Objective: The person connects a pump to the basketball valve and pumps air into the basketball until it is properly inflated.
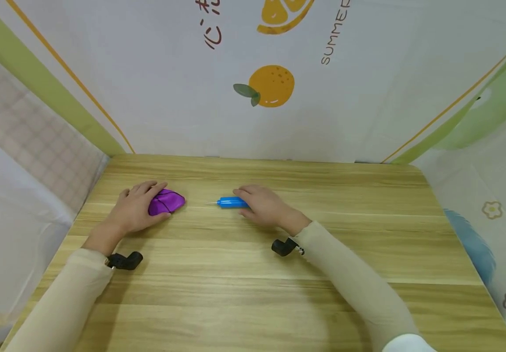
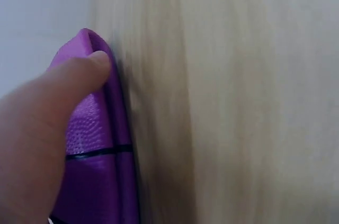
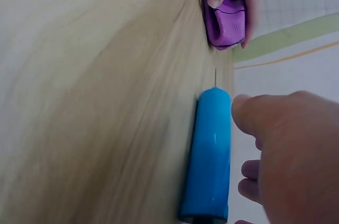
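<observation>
A deflated purple ball with black seam lines lies folded on the table at the left. My left hand holds it, fingers over its far side and thumb along the near edge; in the left wrist view the thumb presses on a fold of the ball. A blue hand pump lies to the right, its thin needle pointing toward the ball. Over the pump's back part hovers my right hand. In the right wrist view, its thumb and loosely bent fingers appear beside the pump, apart from it.
Both things lie on a wood-grain table. Behind it hangs a white cloth with printed oranges, and further cloths hang at both sides. A black camera mount sticks out from the left wrist, another from the right.
</observation>
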Tool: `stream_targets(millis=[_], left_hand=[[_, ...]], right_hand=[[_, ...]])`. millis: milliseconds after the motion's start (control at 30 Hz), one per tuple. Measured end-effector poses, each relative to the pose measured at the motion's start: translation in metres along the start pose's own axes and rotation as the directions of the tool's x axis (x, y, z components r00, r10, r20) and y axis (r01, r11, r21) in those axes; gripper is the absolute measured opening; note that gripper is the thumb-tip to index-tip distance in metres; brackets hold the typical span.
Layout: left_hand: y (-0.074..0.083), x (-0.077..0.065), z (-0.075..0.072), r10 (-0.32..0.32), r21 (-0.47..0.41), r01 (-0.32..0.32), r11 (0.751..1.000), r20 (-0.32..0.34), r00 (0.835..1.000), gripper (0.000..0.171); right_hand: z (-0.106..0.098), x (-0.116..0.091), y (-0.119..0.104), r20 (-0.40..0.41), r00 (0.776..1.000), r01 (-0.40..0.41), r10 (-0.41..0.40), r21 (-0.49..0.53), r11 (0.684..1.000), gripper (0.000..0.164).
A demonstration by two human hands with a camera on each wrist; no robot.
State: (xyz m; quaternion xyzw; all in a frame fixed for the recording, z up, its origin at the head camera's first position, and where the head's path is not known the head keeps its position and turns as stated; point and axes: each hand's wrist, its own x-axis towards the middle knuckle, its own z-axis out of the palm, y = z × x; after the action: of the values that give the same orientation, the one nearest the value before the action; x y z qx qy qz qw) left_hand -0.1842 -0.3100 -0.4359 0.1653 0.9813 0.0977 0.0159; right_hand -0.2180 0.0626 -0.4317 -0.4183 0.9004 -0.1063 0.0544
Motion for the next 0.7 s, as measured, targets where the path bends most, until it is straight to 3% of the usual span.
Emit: stream_targets(millis=[400,700], left_hand=[[0.005,0.006,0.003,0.069,0.018,-0.069,0.997,-0.038,0.997,0.078],[0.011,0.012,0.003,0.058,0.039,-0.059,0.998,0.024,0.998,0.077]], right_hand=[[0.013,0.008,-0.004,0.071,0.994,-0.088,0.087,0.017,0.996,0.056],[0.02,0.012,-0.003,0.077,0.992,-0.104,0.103,0.01,0.995,0.057]])
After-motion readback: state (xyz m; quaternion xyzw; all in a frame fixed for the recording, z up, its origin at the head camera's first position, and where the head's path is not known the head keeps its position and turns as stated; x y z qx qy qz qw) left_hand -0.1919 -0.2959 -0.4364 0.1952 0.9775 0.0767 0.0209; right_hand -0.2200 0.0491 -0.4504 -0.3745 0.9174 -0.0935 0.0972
